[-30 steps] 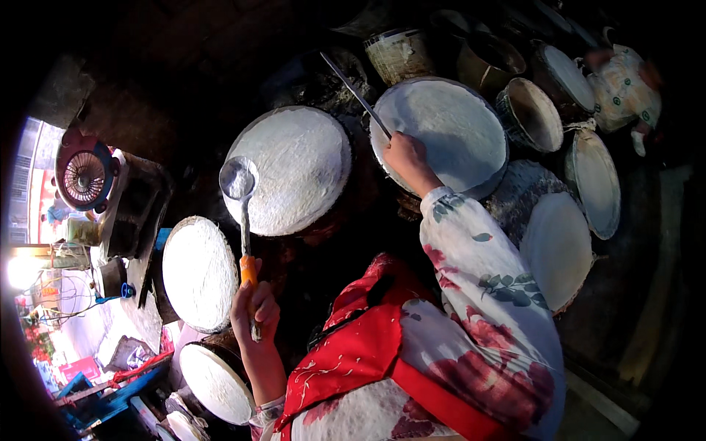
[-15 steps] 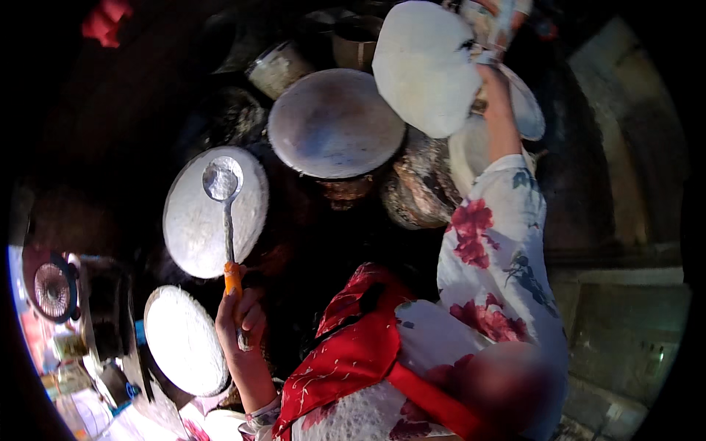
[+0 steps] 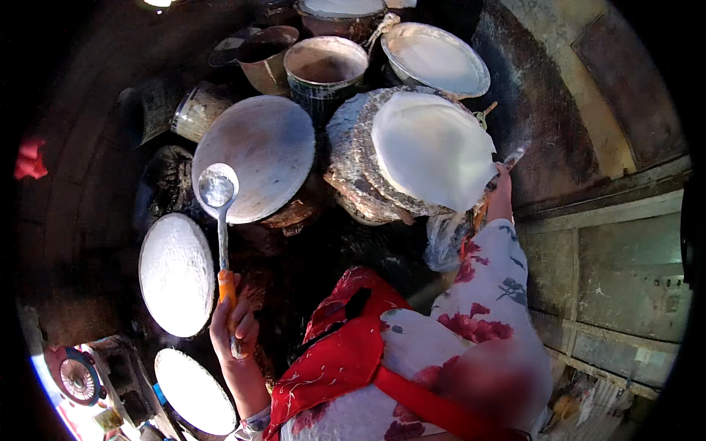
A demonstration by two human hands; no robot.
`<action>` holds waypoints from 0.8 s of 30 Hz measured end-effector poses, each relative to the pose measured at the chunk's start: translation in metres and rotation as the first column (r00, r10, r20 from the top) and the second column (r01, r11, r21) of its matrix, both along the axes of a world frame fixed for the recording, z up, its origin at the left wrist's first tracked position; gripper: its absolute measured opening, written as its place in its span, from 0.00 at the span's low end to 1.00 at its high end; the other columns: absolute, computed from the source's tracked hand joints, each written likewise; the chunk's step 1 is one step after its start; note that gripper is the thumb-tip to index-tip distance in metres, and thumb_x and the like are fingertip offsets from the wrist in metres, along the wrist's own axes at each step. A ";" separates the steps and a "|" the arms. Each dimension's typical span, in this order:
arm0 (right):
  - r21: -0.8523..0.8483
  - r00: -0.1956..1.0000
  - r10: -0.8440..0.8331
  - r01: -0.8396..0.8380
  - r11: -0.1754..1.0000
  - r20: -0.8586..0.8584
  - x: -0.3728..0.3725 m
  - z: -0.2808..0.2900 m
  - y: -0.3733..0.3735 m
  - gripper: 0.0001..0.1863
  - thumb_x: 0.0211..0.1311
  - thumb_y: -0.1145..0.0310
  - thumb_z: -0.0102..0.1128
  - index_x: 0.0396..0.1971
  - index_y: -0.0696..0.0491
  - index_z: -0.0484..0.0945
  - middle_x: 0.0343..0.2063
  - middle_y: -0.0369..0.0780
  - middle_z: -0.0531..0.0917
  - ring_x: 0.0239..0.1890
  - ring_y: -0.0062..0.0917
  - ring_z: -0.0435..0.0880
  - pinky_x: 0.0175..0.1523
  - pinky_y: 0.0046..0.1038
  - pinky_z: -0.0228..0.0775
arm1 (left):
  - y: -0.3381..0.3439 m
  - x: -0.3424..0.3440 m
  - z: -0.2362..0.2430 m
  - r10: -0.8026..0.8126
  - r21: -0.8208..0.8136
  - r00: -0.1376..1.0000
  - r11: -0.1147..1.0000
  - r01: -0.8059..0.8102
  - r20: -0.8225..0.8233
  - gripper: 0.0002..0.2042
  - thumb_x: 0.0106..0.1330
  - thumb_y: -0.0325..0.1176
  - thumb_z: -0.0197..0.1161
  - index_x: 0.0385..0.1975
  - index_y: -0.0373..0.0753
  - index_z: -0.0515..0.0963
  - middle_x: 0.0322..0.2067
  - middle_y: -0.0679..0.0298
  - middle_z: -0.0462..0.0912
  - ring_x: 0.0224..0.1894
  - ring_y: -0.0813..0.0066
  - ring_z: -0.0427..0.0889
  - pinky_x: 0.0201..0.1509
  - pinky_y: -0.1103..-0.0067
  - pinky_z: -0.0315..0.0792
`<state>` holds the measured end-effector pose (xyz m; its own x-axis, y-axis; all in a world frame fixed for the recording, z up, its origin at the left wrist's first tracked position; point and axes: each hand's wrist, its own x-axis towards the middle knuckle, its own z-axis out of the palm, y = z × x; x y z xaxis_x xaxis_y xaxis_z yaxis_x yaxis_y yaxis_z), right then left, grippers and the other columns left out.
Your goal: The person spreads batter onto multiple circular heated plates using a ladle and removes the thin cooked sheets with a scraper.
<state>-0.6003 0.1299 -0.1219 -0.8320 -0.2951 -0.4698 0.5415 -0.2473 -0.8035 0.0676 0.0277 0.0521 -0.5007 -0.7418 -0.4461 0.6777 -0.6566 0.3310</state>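
Observation:
My left hand [image 3: 234, 323] is closed around the orange handle of a ladle [image 3: 223, 242]. The ladle's round bowl, with whitish wet residue in it, is over the edge of a bare, greyish round griddle [image 3: 268, 147]. My right hand [image 3: 498, 195] is closed at the right edge of a thin, white round flatbread sheet [image 3: 430, 151]. The sheet spreads over a crusty, rounded stove-like base [image 3: 349, 162]; whether it fully rests there I cannot tell. Something small and shiny sticks out beyond my right hand, too blurred to name. Two white-coated round griddles [image 3: 176, 275] are on the left.
Behind the griddle stand a metal pot [image 3: 326, 66], a brown bucket [image 3: 268, 62] and a wide basin [image 3: 435, 59] holding pale liquid. A tipped, dirty pail [image 3: 197, 110] lies at the back left. A fan [image 3: 79, 376] is at the lower left. A panelled wall [image 3: 625, 257] runs along the right.
My right hand has brought the flatbread sheet down from the far right to over the crusty base. The view has turned, so the griddles appear further left. My left hand still holds the ladle.

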 end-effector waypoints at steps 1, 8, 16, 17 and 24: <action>0.035 1.000 0.001 -0.001 0.999 0.010 -0.001 0.002 -0.005 0.20 0.59 0.60 0.58 0.52 0.47 0.73 0.47 0.38 0.78 0.50 0.33 0.76 0.52 0.41 0.69 | -0.001 -0.009 -0.001 -0.002 -0.010 1.000 1.000 0.002 0.013 0.21 0.71 0.33 0.45 0.63 0.38 0.58 0.16 0.71 0.58 0.10 0.83 0.56 0.11 0.86 0.53; 0.346 0.966 0.260 -0.241 0.907 -0.008 -0.061 0.031 -0.063 0.32 0.49 0.51 0.64 0.52 0.53 0.72 0.45 0.40 0.79 0.46 0.35 0.78 0.48 0.38 0.70 | -0.001 -0.077 0.008 0.034 -0.005 0.998 0.999 -0.034 0.054 0.23 0.72 0.35 0.44 0.64 0.38 0.54 0.17 0.71 0.61 0.09 0.83 0.61 0.09 0.86 0.56; 0.943 0.645 0.707 0.318 0.096 -0.290 -0.065 0.053 -0.096 0.28 0.61 0.42 0.47 0.37 0.52 0.83 0.37 0.47 0.83 0.41 0.44 0.81 0.43 0.41 0.72 | 0.053 -0.100 0.011 0.262 -0.021 0.961 0.965 -0.261 0.083 0.24 0.70 0.39 0.50 0.63 0.40 0.56 0.15 0.72 0.59 0.09 0.85 0.60 0.10 0.89 0.55; 0.697 0.176 0.734 0.513 0.501 -0.656 -0.070 0.039 -0.095 0.23 0.65 0.48 0.46 0.36 0.53 0.81 0.35 0.48 0.83 0.37 0.45 0.82 0.39 0.43 0.72 | 0.059 -0.103 0.015 0.283 -0.011 0.953 0.959 -0.283 0.108 0.25 0.69 0.39 0.52 0.63 0.40 0.57 0.15 0.73 0.59 0.09 0.86 0.60 0.10 0.89 0.55; 0.766 -0.156 0.927 0.526 0.371 -0.342 0.077 0.120 -0.202 0.26 0.68 0.46 0.38 0.39 0.52 0.78 0.35 0.46 0.83 0.36 0.45 0.82 0.38 0.46 0.72 | 0.165 -0.097 0.035 0.499 -0.086 0.847 0.866 -0.492 0.185 0.24 0.67 0.37 0.54 0.62 0.38 0.60 0.17 0.71 0.61 0.10 0.85 0.60 0.13 0.87 0.55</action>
<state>-0.5235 -0.0719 -0.0023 -0.4185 -0.8521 0.3142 -0.8863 0.4587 0.0634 -0.0295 0.1925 0.0875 0.0316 -0.8847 -0.4651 0.8296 -0.2363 0.5059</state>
